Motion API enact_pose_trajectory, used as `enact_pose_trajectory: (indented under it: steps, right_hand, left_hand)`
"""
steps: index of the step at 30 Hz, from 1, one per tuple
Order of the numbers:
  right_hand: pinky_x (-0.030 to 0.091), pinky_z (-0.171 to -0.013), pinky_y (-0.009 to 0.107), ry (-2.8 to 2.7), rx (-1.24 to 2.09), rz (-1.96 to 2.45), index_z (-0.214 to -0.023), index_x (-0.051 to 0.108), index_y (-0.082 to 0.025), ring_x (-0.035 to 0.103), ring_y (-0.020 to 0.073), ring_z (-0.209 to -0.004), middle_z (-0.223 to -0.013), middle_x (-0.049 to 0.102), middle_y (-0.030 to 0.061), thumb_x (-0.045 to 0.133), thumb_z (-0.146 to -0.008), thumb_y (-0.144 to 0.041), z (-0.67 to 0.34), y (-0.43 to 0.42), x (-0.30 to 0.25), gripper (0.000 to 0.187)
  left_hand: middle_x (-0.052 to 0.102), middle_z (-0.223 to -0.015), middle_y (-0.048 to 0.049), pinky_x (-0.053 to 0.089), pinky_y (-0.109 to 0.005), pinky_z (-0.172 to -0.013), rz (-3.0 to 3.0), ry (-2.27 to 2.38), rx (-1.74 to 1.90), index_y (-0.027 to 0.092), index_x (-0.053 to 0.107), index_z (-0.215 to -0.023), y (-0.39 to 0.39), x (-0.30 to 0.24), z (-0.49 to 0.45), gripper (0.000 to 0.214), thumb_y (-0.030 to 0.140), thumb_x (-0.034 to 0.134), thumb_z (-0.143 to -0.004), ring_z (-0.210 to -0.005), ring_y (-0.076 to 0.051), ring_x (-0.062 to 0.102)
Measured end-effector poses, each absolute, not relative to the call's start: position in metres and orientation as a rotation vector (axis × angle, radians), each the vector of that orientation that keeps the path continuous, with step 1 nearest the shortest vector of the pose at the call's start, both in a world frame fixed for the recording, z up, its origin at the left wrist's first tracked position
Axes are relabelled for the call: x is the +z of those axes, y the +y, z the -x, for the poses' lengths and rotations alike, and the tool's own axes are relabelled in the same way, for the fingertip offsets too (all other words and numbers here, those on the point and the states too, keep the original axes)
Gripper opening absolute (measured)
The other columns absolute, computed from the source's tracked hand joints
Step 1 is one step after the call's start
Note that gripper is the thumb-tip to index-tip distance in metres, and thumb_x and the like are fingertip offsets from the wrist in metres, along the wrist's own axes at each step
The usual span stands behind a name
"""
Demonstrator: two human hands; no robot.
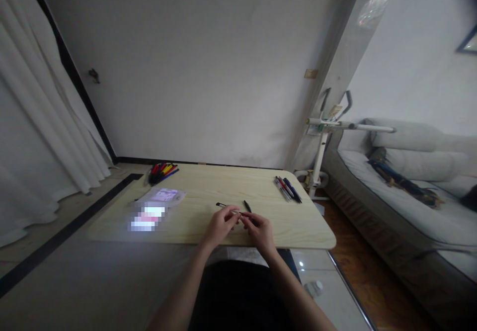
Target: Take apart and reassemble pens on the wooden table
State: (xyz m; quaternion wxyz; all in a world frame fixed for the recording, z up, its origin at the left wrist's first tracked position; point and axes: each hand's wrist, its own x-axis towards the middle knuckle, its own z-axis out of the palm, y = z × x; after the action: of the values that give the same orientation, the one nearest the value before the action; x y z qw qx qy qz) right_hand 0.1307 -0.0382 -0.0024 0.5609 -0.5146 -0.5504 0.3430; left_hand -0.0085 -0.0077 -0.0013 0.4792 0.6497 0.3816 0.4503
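Note:
Both hands meet close together above the front part of the wooden table (223, 182). My left hand (220, 225) is closed on a slim pen (220, 204), whose dark end sticks out past the fingers to the upper left. My right hand (261, 229) pinches a small dark pen part (244, 214) against the left fingertips; whether it joins the pen is hidden by the fingers. Just beyond the right hand, a short black pen piece (247, 206) lies on the tabletop.
Several pens (287, 190) lie side by side at the table's right. Red, yellow, blue and black pens (162, 173) are bunched at the back left, near a clear plastic bag (177, 198) and a bright, blurred-out screen (148, 217). A sofa (406, 192) and exercise machine (321, 152) stand right.

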Motion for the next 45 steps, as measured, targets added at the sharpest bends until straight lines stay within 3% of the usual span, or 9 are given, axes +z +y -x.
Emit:
enact_pose_trajectory:
  steps: [18,25,32,45]
  right_hand:
    - [0.040,-0.048,0.020,-1.438,0.734,1.269,-0.080,0.067,-0.013,0.051,0.0114,-0.052,-0.060,0.061,0.0032,0.056,-0.071,-0.037,-0.134,-0.035,-0.010,0.028]
    - [0.038,-0.048,0.019,-1.478,0.656,1.238,-0.097,0.061,-0.014,0.047,0.0089,-0.050,-0.063,0.057,0.0000,0.054,-0.072,-0.030,-0.140,-0.033,-0.010,0.030]
    - [0.039,-0.049,0.020,-1.537,0.562,1.309,-0.097,0.060,-0.014,0.048,0.0097,-0.051,-0.067,0.059,0.0020,0.050,-0.074,-0.027,-0.168,-0.025,-0.001,0.029]
    - [0.042,-0.063,0.024,-1.919,0.327,1.389,-0.093,0.065,-0.018,0.054,0.0125,-0.065,-0.078,0.060,0.0053,0.049,-0.076,-0.020,-0.199,0.021,0.002,0.024]
  left_hand:
    - [0.056,-0.062,0.0005,0.040,-0.019,-0.046,-1.543,0.974,1.133,0.015,0.053,-0.096,-0.006,0.001,0.009,0.031,0.039,0.049,-0.077,-0.051,-0.009,0.051]
    - [0.057,-0.063,0.0001,0.040,-0.020,-0.046,-1.554,0.995,1.131,0.016,0.052,-0.096,-0.006,-0.001,0.010,0.032,0.041,0.048,-0.077,-0.050,-0.010,0.051]
    - [0.055,-0.061,0.0011,0.038,-0.019,-0.045,-1.558,0.970,1.148,0.015,0.052,-0.095,-0.004,-0.002,0.009,0.030,0.040,0.048,-0.078,-0.047,-0.008,0.049]
    - [0.055,-0.059,0.0011,0.036,-0.019,-0.044,-1.529,0.964,1.142,0.014,0.052,-0.093,-0.007,0.003,0.010,0.033,0.042,0.048,-0.076,-0.047,-0.008,0.048]
